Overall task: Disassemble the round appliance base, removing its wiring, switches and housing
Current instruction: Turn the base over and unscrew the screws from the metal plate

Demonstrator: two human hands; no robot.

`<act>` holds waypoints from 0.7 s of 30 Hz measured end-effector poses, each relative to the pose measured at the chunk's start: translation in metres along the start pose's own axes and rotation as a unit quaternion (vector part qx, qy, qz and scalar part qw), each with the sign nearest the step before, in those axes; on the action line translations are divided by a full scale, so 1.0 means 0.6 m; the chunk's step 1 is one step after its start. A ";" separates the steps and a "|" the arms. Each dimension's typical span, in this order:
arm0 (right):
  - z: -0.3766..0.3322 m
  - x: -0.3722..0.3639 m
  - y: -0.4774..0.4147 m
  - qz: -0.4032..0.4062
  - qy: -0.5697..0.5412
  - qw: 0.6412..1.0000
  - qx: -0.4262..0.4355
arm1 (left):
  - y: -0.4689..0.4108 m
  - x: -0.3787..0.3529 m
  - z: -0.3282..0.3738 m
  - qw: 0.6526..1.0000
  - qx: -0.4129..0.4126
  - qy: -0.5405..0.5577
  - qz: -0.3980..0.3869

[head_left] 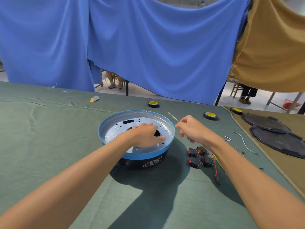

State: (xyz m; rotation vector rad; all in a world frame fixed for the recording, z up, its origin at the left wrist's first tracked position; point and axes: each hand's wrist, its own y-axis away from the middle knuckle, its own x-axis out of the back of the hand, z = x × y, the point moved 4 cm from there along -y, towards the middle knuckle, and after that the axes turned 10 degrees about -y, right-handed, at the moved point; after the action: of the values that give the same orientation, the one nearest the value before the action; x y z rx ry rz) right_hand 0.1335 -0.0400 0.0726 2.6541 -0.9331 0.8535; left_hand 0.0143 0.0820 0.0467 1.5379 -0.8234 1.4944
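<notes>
The round appliance base stands in the middle of the green cloth, a blue-rimmed metal bowl on a black housing with a label. My left hand lies inside the bowl with fingers spread on the perforated metal plate. Just right of the rim, my right hand pinches a thin white wire that points up and left. Several black switches with red rockers lie right of the base. Red and yellow-green wires lie beside them.
Three rolls of black tape with yellow cores lie at the back. A white wire and a small hook lie at the right. Two dark round covers rest on the tan cloth. Blue and tan curtains hang behind.
</notes>
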 end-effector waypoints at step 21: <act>-0.085 0.059 -0.082 0.024 0.168 0.977 0.131 | -0.066 -0.009 -0.019 0.987 -0.082 -0.015 0.134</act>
State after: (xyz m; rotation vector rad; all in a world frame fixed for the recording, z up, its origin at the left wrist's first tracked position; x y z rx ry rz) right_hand 0.1634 -0.0013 0.1352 2.5767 -0.8512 1.4740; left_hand 0.0436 0.1092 0.0365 1.3718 -1.1785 1.5519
